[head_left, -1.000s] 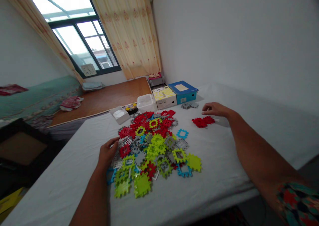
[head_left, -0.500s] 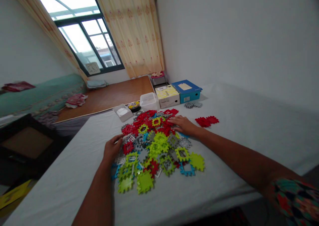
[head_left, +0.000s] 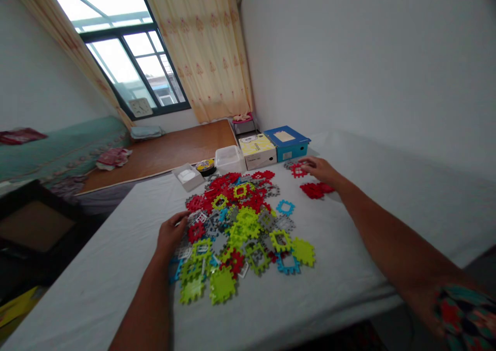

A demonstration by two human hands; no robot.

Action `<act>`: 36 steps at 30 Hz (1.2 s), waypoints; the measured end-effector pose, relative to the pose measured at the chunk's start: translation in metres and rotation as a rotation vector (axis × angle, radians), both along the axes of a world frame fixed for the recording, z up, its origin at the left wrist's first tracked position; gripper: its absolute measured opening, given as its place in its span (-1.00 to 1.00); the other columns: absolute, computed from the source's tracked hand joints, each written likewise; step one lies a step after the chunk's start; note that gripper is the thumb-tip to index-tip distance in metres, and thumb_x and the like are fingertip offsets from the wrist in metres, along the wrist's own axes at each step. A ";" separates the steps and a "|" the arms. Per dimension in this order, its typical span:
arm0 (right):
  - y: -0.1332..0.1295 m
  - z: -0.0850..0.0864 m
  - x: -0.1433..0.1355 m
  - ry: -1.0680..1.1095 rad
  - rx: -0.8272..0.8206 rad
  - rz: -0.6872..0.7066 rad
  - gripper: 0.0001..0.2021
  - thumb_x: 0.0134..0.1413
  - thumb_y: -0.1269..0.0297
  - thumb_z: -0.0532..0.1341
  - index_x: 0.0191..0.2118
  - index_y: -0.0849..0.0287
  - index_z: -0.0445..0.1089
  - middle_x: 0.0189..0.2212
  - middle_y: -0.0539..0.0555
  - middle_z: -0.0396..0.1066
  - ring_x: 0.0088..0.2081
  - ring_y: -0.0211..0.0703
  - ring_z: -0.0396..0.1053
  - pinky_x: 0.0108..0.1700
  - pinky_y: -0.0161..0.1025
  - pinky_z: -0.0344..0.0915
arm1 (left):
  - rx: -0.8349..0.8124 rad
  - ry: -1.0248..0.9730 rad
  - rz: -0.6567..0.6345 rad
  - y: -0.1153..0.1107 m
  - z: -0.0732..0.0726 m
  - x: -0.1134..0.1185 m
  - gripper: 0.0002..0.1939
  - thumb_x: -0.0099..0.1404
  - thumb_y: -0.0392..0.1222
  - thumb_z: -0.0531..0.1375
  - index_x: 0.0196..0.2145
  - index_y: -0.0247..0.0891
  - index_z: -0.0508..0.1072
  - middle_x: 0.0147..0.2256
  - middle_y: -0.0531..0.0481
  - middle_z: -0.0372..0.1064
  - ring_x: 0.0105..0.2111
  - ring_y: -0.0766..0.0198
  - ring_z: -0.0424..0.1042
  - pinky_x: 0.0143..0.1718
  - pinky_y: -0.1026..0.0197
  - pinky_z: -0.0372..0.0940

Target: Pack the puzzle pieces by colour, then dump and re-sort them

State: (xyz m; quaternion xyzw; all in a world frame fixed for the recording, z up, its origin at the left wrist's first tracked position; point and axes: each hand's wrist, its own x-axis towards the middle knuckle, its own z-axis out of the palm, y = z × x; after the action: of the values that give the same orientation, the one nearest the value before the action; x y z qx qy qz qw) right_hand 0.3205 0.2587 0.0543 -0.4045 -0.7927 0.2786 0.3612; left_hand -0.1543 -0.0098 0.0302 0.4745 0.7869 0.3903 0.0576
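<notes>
Plainly pinched in the right hand, a red frame piece sits near the far edge of the surface, by some grey pieces; other red pieces lie just nearer. Whether the left hand grips anything I cannot tell; it is beside the mixed pile, which spreads toward the near edge. A yellow box and blue box line the far edge
</notes>
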 end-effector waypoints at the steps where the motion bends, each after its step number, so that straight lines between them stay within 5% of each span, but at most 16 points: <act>1: 0.007 0.001 0.018 0.004 -0.080 -0.042 -0.60 0.09 0.05 0.17 -0.03 0.18 0.42 -0.32 0.10 0.49 -0.30 -0.14 0.39 -0.29 -0.25 0.31 | -0.004 0.002 0.000 0.000 0.000 0.000 -0.58 0.06 0.02 0.13 -0.20 -0.22 0.59 -0.20 -0.07 0.58 -0.13 0.02 0.53 -0.01 0.06 0.36; 7: 0.030 -0.009 0.087 -0.089 -0.364 -0.135 -0.64 -0.12 -0.05 0.30 -0.34 0.18 0.47 -0.56 0.02 0.40 -0.52 -0.28 0.24 -0.51 -0.34 0.14 | -0.017 0.019 -0.016 -0.001 0.001 -0.002 -0.55 0.08 0.04 0.12 -0.18 -0.22 0.59 -0.18 -0.08 0.58 -0.12 0.01 0.52 -0.02 0.07 0.36; 11: 0.034 -0.018 0.089 -0.177 -0.418 -0.047 -0.64 -0.21 -0.06 0.34 -0.43 0.17 0.49 -0.67 -0.03 0.33 -0.61 -0.32 0.15 -0.55 -0.33 0.08 | -0.014 0.034 -0.016 -0.001 -0.001 -0.003 -0.56 0.07 0.05 0.12 -0.19 -0.20 0.60 -0.21 -0.07 0.59 -0.13 0.01 0.53 -0.04 0.07 0.37; 17: 0.039 -0.022 0.076 -0.310 -0.351 0.044 -0.70 -0.36 0.00 0.40 -0.52 0.12 0.53 -0.53 0.07 0.51 -0.46 -0.13 0.38 -0.38 -0.24 0.27 | 0.001 0.000 -0.012 0.000 -0.001 -0.002 -0.58 0.04 0.03 0.13 -0.23 -0.21 0.59 -0.22 -0.06 0.59 -0.15 0.04 0.53 -0.04 0.09 0.38; 22: 0.028 -0.015 0.042 -0.342 0.015 -0.147 -0.82 -0.13 0.12 0.32 -0.41 0.10 0.55 -0.39 0.08 0.55 -0.36 -0.10 0.41 -0.27 -0.22 0.28 | -0.010 -0.023 -0.013 0.001 0.002 0.002 -0.60 0.04 0.01 0.14 -0.25 -0.22 0.59 -0.21 -0.07 0.58 -0.15 0.05 0.54 -0.03 0.10 0.38; 29: -0.036 -0.030 -0.057 -0.320 0.310 0.380 -0.72 0.16 0.27 0.16 -0.05 0.17 0.48 -0.13 0.18 0.51 -0.15 -0.06 0.39 -0.06 -0.12 0.31 | -0.040 -0.045 -0.008 0.002 -0.002 0.001 -0.57 0.05 0.01 0.13 -0.20 -0.22 0.58 -0.21 -0.06 0.59 -0.19 0.06 0.54 -0.10 0.13 0.40; 36: -0.054 -0.046 -0.087 -0.484 0.387 0.266 -0.49 0.14 0.33 0.23 0.22 0.15 0.24 0.07 0.25 0.38 0.05 0.05 0.26 0.03 -0.02 0.24 | -0.047 -0.019 -0.017 0.003 -0.003 0.001 -0.57 0.07 0.02 0.12 -0.19 -0.22 0.59 -0.21 -0.05 0.58 -0.20 0.07 0.55 -0.09 0.15 0.40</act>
State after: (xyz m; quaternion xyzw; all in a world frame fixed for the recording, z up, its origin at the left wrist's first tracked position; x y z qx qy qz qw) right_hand 0.2338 0.2046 0.0086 -0.2758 -0.9394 0.0634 0.1933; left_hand -0.1531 -0.0067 0.0271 0.4762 0.7912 0.3755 0.0796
